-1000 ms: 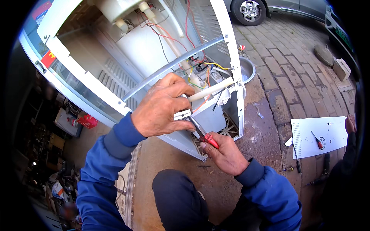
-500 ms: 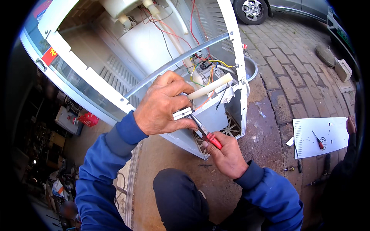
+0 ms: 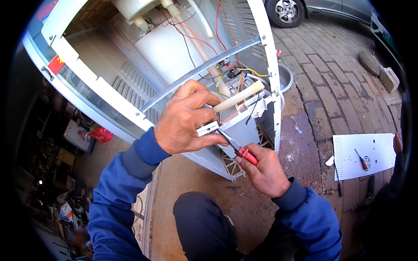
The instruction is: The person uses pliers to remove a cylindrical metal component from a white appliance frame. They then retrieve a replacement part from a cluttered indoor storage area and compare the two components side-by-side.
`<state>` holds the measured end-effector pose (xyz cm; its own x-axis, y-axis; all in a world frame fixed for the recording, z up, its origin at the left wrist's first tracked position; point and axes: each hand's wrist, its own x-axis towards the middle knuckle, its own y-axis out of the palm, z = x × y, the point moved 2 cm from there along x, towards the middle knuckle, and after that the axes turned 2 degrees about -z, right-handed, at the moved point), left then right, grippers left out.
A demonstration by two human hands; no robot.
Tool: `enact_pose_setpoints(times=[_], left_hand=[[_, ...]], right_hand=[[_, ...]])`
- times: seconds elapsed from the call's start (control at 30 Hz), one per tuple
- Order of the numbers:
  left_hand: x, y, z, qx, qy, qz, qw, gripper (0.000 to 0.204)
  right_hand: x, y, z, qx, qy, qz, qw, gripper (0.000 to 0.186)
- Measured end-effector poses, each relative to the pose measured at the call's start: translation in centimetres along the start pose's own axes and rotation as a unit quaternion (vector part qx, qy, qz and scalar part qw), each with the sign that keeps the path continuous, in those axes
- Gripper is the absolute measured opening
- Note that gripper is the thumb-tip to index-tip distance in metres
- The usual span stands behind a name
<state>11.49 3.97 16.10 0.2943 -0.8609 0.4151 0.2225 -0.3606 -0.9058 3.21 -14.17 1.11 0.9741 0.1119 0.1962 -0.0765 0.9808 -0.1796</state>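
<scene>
My left hand (image 3: 187,117) is closed around a small white plastic piece (image 3: 207,128) with a slot in its end. An off-white tube (image 3: 241,96) runs out from its fingers to the upper right; I cannot tell how the two parts join. My right hand (image 3: 266,172) grips red-handled pliers (image 3: 247,155). Their grey jaws reach up to the left thumb, beside the white piece, and the tips are partly hidden. Behind both hands stands the opened white cabinet (image 3: 272,65) of an appliance, with loose coloured wires (image 3: 244,69) inside.
A metal bar (image 3: 204,65) crosses the cabinet opening. Beyond its right side sits a metal bowl (image 3: 285,78). On the paving at right lies a white perforated panel (image 3: 348,152) with a screwdriver (image 3: 363,164) on it, near another person's hand (image 3: 398,142). A car (image 3: 331,11) is parked behind.
My right hand and the pliers have shifted slightly right, with the jaws still by the left thumb. The left hand keeps its hold, almost unmoved.
</scene>
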Motion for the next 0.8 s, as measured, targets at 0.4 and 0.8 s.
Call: enact_pose_setpoints(times=[0.4,0.8], left_hand=[[0.7,0.2,-0.5,-0.003,-0.015,0.031,0.999,0.046],[0.6,0.3,-0.3,-0.001,-0.013,0.029,1.0,0.047]], right_hand=[[-0.3,-0.3,0.0,0.051,0.026,0.071,0.996,0.019],[-0.4,0.1,-0.7,0.06,0.018,0.066,0.996,0.02]])
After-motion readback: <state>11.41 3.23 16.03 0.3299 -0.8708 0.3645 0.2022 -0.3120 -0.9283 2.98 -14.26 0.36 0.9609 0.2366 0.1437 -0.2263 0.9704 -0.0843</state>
